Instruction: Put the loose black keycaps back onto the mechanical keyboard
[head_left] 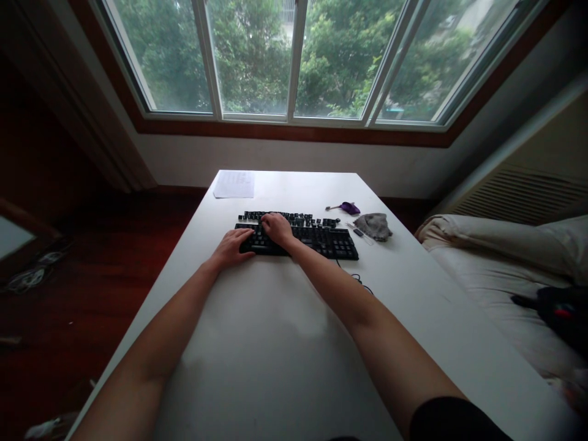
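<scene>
A black keyboard (321, 240) lies across the middle of the white table (285, 343). Behind it runs a row of loose black keycaps (294, 218). My left hand (232, 248) rests at the keyboard's left end, fingers curled against its edge. My right hand (277, 228) lies on the keys in the left half, its fingers bent down and pressed together at the top row; what they pinch, if anything, is hidden.
A purple tool (346, 207) and a grey cloth (374, 225) sit to the right of the keyboard. A sheet of paper (234, 184) lies at the far left corner. A bed (500, 263) stands to the right, wide windows behind.
</scene>
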The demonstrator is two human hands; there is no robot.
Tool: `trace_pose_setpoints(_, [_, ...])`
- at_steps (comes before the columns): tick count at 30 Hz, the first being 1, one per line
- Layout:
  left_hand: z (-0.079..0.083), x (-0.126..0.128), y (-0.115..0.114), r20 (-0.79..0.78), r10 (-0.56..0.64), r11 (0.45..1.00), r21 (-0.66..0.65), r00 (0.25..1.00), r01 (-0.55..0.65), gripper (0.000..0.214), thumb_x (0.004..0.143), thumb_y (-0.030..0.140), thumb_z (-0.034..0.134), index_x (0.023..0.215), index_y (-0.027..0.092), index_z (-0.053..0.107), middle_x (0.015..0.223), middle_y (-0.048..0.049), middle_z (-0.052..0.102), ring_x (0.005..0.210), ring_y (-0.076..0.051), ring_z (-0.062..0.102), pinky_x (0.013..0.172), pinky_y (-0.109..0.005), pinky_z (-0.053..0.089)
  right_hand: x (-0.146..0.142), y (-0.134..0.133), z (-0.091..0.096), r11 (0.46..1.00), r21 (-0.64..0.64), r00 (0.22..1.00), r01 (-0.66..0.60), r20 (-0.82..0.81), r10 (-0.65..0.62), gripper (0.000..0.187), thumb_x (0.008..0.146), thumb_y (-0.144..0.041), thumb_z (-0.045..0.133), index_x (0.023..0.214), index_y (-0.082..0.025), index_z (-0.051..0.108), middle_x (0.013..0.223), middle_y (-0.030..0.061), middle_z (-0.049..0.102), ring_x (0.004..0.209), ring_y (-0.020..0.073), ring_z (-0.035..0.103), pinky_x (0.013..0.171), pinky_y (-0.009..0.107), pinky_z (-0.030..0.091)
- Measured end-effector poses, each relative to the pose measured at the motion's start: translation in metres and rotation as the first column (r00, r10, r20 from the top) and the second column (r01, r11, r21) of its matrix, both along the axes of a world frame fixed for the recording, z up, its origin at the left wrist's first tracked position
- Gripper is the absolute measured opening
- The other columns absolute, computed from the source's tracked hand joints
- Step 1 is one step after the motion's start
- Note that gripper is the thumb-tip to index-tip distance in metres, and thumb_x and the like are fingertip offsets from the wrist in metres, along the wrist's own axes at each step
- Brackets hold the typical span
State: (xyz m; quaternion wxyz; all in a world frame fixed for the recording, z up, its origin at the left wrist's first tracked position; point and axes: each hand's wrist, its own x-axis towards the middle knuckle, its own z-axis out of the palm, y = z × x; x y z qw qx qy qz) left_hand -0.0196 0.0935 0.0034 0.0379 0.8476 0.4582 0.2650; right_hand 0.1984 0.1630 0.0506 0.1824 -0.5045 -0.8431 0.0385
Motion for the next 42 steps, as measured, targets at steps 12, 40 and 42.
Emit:
trace_pose_setpoints(12, [0.004,-0.001,-0.001,0.037,-0.005,1.0,-0.031,0.999,0.006,0.073,0.082,0.047,0.074,0.148,0.026,0.051,0.149,-0.0101,0.054,0.138,-0.033,0.048,0.118,-0.052,0.034,-0.036,0.042,0.002,0.987,-0.016,0.972,0.16,0.178,-0.155,0.035,0.094,-0.045,0.06,0.11,-0.017,0.074,0.12,0.0165,0.067,0.112,0.0297,0.057,0.09,0.038,0.047])
trace_pose_setpoints(40, [0.006,-0.002,-0.003,0.025,0.018,0.998,-0.054,1.0,-0.017,0.07,0.082,0.047,0.073,0.146,0.027,0.053,0.15,-0.0095,0.052,0.138,-0.034,0.047,0.118,-0.054,0.034,-0.04,0.046,0.004,0.974,-0.131,0.962,0.187,0.225,-0.154,0.034,0.09,-0.041,0.06,0.113,-0.021,0.077,0.123,0.0145,0.07,0.115,0.0304,0.06,0.093,0.039,0.047])
trace_pose_setpoints(42, [0.004,-0.002,-0.002,0.023,0.018,0.999,-0.051,1.0,-0.017,0.07,0.082,0.047,0.073,0.146,0.027,0.053,0.15,-0.0096,0.052,0.138,-0.033,0.046,0.118,-0.053,0.034,-0.04,0.048,0.004,0.975,-0.141,0.963,0.174,0.232,-0.139,0.032,0.091,-0.037,0.06,0.113,-0.022,0.077,0.123,0.0139,0.07,0.115,0.0299,0.06,0.094,0.039,0.047])
